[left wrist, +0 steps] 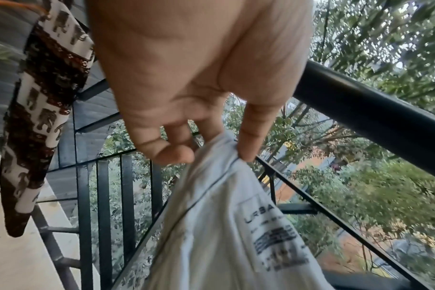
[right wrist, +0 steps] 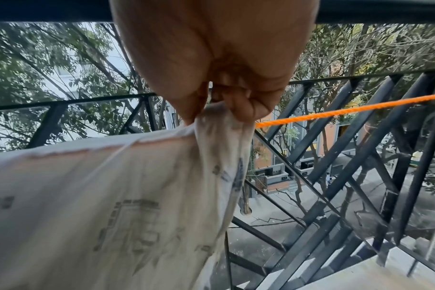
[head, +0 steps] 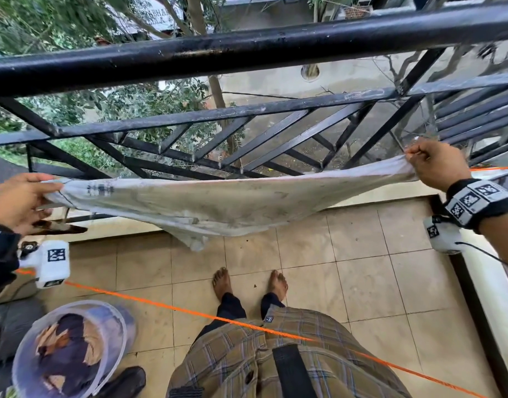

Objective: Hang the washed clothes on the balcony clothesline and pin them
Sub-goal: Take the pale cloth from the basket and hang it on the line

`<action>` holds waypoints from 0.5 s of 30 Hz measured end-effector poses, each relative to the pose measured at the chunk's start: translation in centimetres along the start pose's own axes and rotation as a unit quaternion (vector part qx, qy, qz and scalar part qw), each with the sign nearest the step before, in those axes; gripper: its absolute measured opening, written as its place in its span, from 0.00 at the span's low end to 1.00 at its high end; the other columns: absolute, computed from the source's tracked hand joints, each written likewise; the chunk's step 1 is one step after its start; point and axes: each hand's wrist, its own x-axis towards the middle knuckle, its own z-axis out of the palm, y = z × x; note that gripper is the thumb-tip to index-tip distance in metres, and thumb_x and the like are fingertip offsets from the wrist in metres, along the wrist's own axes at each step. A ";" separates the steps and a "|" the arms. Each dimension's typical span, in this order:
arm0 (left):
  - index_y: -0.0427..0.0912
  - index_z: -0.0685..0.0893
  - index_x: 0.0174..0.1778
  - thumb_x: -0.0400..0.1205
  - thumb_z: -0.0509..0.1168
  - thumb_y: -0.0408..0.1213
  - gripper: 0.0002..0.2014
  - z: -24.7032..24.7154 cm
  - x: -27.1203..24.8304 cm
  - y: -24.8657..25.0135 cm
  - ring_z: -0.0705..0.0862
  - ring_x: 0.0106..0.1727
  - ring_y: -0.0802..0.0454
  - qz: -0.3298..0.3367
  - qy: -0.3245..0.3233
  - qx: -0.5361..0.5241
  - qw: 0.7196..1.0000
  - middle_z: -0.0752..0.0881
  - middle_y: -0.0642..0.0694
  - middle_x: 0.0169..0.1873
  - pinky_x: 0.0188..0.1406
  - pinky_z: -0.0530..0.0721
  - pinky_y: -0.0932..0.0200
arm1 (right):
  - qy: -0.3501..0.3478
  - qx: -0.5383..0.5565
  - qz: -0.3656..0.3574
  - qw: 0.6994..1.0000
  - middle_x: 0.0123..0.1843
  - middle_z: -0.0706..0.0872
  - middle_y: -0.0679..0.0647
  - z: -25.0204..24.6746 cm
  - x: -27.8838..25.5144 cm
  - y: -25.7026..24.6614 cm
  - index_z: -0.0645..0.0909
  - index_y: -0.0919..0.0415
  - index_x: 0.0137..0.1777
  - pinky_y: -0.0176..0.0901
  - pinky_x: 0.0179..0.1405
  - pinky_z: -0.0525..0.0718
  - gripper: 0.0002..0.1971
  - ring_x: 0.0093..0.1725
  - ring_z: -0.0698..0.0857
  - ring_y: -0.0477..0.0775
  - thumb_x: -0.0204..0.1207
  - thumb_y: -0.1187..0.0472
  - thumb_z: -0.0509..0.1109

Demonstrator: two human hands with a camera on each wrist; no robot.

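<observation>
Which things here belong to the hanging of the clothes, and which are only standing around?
For the job:
- white garment, held by left hand and right hand
- orange clothesline
- bucket with more clothes
- patterned cloth, already hung

Only around:
- black railing
- dark shoe
- floor tiles

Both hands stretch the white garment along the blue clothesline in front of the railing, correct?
Not quite: the clothesline is orange, as the right wrist view shows. The rest holds: the left hand and right hand stretch the white garment in front of the railing.
</observation>
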 end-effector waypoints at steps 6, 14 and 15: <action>0.42 0.85 0.62 0.83 0.69 0.34 0.12 -0.8 0.7 -0.5 0.85 0.56 0.29 -0.002 0.042 0.049 0.998 0.84 0.26 0.60 0.60 0.83 0.41 | 0.007 -0.009 0.000 1.000 0.52 0.89 0.67 0.5 0.3 -0.3 0.89 0.62 0.52 0.53 0.54 0.81 0.09 0.54 0.86 0.69 0.78 0.60 0.71; 0.39 0.89 0.45 0.82 0.71 0.35 0.04 0.9 3.3 -1.8 0.84 0.62 0.28 0.028 0.018 0.249 0.968 0.88 0.28 0.57 0.68 0.80 0.37 | -0.123 -0.051 -0.031 0.991 0.61 0.88 0.62 2.0 -0.9 -2.1 0.88 0.56 0.60 0.51 0.59 0.80 0.11 0.60 0.85 0.65 0.80 0.57 0.71; 0.36 0.91 0.48 0.83 0.70 0.36 0.07 1.0 3.7 -1.8 0.84 0.63 0.29 0.037 0.016 0.304 0.952 0.89 0.30 0.57 0.68 0.80 0.39 | -0.148 -0.059 -0.036 0.987 0.60 0.89 0.62 2.4 -1.2 -2.1 0.88 0.55 0.60 0.48 0.56 0.78 0.11 0.59 0.86 0.64 0.80 0.56 0.70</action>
